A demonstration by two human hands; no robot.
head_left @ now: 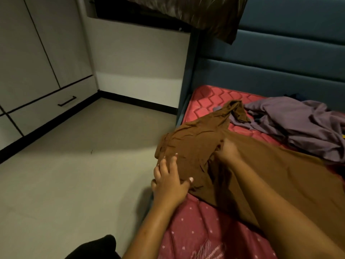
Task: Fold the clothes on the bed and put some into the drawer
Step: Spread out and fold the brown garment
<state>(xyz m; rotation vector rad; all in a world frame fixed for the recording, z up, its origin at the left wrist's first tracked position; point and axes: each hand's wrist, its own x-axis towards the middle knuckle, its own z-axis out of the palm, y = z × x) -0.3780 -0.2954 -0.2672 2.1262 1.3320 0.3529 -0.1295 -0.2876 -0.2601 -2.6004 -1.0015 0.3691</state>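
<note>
A brown garment (196,144) lies spread over the left edge of the bed (209,101), its near part stretching to the lower right. My left hand (169,181) rests on its bunched left end, fingers spread and thumb pressing the cloth. My right hand (228,151) sits in the middle of the garment with its fingers tucked into a fold; whether they pinch the cloth is hidden. A crumpled purple garment (298,126) lies behind, at the right. The drawer (54,107) with a dark handle is in the wardrobe at the left, closed.
A red patterned mattress shows under the clothes, with a pink dotted sheet (201,230) in front. A blue padded headboard (270,71) stands behind. A dark cloth (205,14) hangs above. Bare floor (74,174) runs between bed and wardrobe. A black item (97,247) lies at the bottom edge.
</note>
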